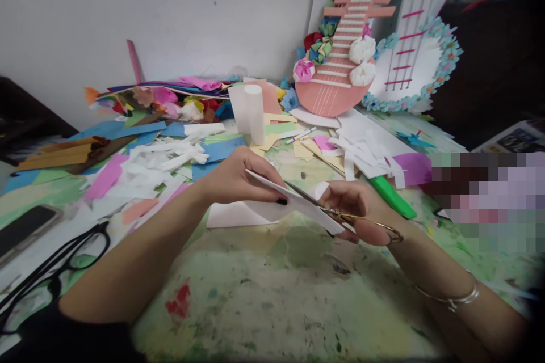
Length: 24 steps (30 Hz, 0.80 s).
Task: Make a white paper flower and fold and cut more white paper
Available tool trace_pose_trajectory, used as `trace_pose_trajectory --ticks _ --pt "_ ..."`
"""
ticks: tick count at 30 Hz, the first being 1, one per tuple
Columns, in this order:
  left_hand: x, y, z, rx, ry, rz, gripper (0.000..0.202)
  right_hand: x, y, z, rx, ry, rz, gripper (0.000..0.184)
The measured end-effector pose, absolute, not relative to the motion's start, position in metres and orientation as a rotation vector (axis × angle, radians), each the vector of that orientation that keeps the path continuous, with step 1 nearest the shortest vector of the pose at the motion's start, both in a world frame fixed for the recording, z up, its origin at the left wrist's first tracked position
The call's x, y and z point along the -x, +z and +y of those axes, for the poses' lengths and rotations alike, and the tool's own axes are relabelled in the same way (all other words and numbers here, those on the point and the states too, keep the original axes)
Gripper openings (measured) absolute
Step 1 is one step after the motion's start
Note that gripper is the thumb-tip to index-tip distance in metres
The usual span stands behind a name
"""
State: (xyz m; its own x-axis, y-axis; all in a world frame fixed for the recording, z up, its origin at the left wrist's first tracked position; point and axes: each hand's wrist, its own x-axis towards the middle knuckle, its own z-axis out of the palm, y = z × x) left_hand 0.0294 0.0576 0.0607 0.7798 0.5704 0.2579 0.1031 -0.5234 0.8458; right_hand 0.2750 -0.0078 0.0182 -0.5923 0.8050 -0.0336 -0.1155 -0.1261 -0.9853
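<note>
A piece of white paper (pixel 304 208) is pinched in my left hand (pixel 242 178), thumb on the near face. My right hand (pixel 361 204) grips a pair of scissors (pixel 340 213) with gold-coloured handles. Their dark blades lie along the upper edge of the paper, pointing left toward my left fingers. Whether the blades are parted I cannot tell. Below and behind my left hand, another white sheet (pixel 238 215) rests on the paint-stained table (pixel 238 289).
White paper strips (pixel 166 153) and coloured sheets lie left. Glasses (pixel 80 244) and a phone (pixel 29 232) sit near my left arm. A green cutter-like tool (pixel 394 197) lies beside my right wrist. A paper roll (pixel 254 116) and a pink paper instrument (pixel 336 79) stand behind.
</note>
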Motion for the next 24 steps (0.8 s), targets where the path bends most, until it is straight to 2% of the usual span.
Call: trace_pose_trajectory --ticks 4,10,16,24 --pt "-0.029 0.06 0.059 -2.051 0.679 0.506 0.006 -0.276 0.014 -0.009 0.816 1.784 -1.458 0.04" --pt "-0.027 0.061 0.059 -2.033 0.69 0.541 0.007 -0.28 0.004 -0.009 0.858 1.846 -1.438 0.048" --pt "-0.028 0.063 0.057 -2.016 0.648 0.583 0.008 -0.275 0.01 -0.008 0.867 1.751 -1.496 0.051" --pt "-0.03 0.061 0.057 -2.056 0.592 0.566 0.009 -0.268 0.012 -0.01 0.822 1.775 -1.442 0.071"
